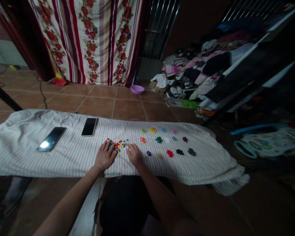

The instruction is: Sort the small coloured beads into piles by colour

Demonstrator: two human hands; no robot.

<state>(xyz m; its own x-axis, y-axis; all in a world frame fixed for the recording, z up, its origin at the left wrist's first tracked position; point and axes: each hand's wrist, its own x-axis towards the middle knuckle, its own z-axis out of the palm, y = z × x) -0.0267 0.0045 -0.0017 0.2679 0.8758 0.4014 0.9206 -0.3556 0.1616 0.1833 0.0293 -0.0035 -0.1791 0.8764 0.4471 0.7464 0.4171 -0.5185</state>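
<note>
A mixed heap of small coloured pieces (pixel 119 145) lies on the striped cloth between my hands. My left hand (pixel 105 155) rests flat with its fingers stretched over the heap's left edge. At the heap's right side, my right hand (pixel 134 154) has its fingers curled down by a white piece; whether they grip anything is too small to make out. To the right are little single-colour piles, among them a green pile (pixel 159 140), a red pile (pixel 169 153), a black pile (pixel 180 152) and a yellow pile (pixel 152 130).
Two phones, a larger phone (pixel 51 139) and a smaller phone (pixel 89 127), lie on the left of the striped cloth (pixel 71 157). Beyond on the tiled floor are a purple basin (pixel 137 89), a broom (pixel 59 79) and a heap of clothes (pixel 194 72). A floral curtain (pixel 103 42) hangs behind.
</note>
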